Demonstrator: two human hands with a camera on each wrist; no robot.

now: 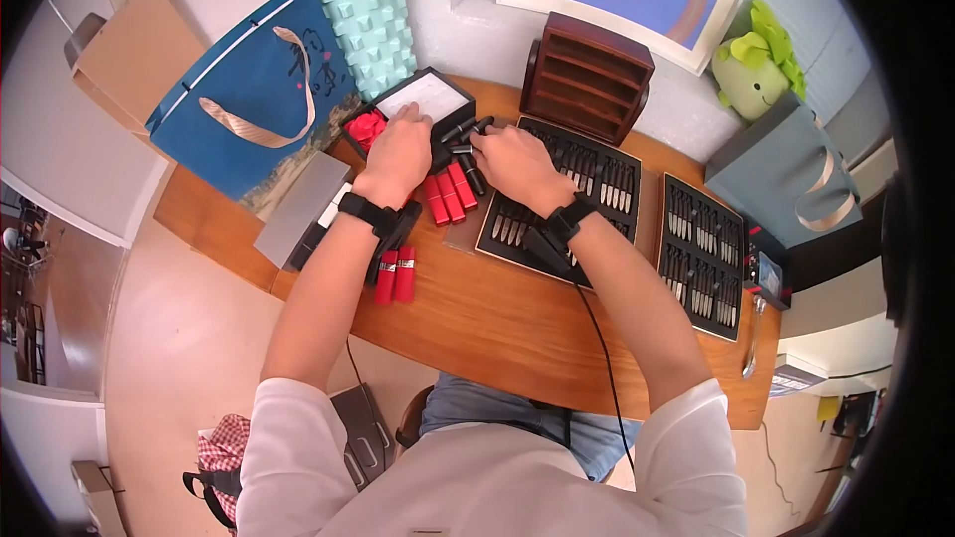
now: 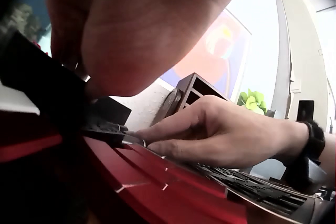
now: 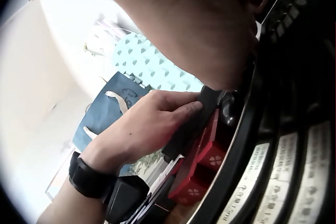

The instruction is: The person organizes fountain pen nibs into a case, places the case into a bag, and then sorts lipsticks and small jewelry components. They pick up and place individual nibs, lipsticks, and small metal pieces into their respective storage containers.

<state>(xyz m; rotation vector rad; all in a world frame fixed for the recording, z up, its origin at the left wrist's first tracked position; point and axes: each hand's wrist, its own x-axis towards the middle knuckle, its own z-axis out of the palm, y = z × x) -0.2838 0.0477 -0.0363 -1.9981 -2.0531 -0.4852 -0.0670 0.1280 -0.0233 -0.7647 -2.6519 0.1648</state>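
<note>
My left hand (image 1: 398, 154) holds the near wall of an open black box (image 1: 459, 104), thumb on one side and fingers on the other in the right wrist view. The box has a white lining, with crumpled red material (image 1: 366, 129) at its left. My right hand (image 1: 512, 167) is just right of the box, its thumb and forefinger pinching a slim black tube with a silver band (image 2: 134, 140). More black tubes (image 1: 472, 177) lie loose below those fingertips. Three red boxes (image 1: 451, 194) with small flower marks lie side by side between the hands, on the near side.
Two black trays of slim labelled tubes (image 1: 699, 254) lie at the right, one under my right wrist. Behind stands a dark wooden shelf rack (image 1: 587, 75). A blue paper bag (image 1: 249, 99) stands left, a grey-blue bag (image 1: 781, 174) right. Two red packs (image 1: 395, 276) lie near the front edge.
</note>
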